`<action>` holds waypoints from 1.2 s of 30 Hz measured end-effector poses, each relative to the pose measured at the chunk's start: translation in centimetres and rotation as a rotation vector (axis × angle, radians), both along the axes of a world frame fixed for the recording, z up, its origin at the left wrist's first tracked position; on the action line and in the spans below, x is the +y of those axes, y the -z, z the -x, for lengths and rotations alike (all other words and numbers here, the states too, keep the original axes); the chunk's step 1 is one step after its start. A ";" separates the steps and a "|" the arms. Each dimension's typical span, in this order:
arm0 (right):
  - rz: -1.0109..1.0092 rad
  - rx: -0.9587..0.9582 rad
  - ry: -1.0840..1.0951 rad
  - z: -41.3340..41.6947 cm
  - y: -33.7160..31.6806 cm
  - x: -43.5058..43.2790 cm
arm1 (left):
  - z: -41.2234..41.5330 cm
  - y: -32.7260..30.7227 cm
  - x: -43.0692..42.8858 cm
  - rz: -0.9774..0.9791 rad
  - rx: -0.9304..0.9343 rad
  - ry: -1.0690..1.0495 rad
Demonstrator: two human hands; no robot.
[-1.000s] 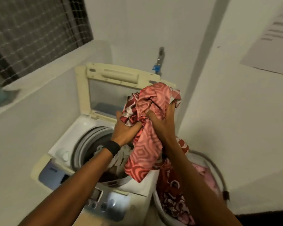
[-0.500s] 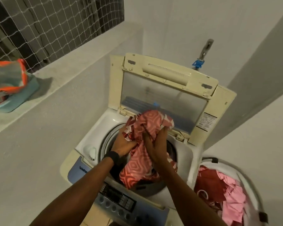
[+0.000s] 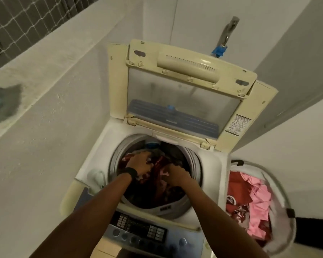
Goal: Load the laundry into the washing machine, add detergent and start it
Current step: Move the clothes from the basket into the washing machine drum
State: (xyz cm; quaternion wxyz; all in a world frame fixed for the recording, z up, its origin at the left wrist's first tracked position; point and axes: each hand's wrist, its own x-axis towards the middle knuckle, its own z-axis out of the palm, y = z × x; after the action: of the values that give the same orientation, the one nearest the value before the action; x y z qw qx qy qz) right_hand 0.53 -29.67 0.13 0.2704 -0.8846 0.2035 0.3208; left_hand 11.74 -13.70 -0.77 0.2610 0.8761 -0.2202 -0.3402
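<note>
The top-loading washing machine (image 3: 211, 175) stands with its lid (image 3: 186, 60) raised. Both my hands are down inside the drum (image 3: 194, 161). My left hand (image 3: 138, 162), a black band on its wrist, grips the red patterned cloth (image 3: 158, 164) from the left. My right hand (image 3: 177, 175) holds the same cloth from the right, fingers curled into its folds. Dark laundry lies under and around the cloth. The laundry basket (image 3: 280, 185) to the right of the machine holds red and pink clothes (image 3: 250, 202).
The control panel (image 3: 142, 231) with buttons runs along the machine's front edge. A tap (image 3: 229, 28) with a blue fitting sticks out of the wall behind the lid. A concrete ledge (image 3: 35, 62) runs along the left, netting above it.
Both hands have carried the red cloth from above the machine down into the drum. My view has tilted down and to the right, over the opening.
</note>
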 end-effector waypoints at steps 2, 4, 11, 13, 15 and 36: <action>-0.007 -0.039 0.013 0.9 -1.2 -0.7 | 0.4 -0.5 -1.5 0.030 -0.014 0.033; 0.001 -0.129 0.042 1.7 -2.6 -1.8 | 1.0 -1.3 -3.2 0.071 -0.015 0.036; 0.053 -0.537 0.304 7.5 -8.1 -9.8 | 6.0 -4.9 -12.4 0.287 -0.102 0.105; 0.054 -0.615 0.383 9.8 -8.7 -12.7 | 8.4 -6.2 -15.1 0.322 -0.102 0.135; 0.067 -0.638 0.457 12.1 -8.9 -15.4 | 10.8 -7.0 -17.8 0.339 -0.098 0.169; 0.298 -0.104 -0.161 26.6 12.8 -25.5 | 24.8 1.5 -27.4 0.019 -0.046 0.263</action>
State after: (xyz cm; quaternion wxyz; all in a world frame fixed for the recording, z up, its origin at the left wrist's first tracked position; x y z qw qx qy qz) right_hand -26.03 -55.17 -12.67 0.1200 -0.9437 0.1631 0.2617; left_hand -13.07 -41.07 -2.28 0.2176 0.8448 -0.3423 -0.3489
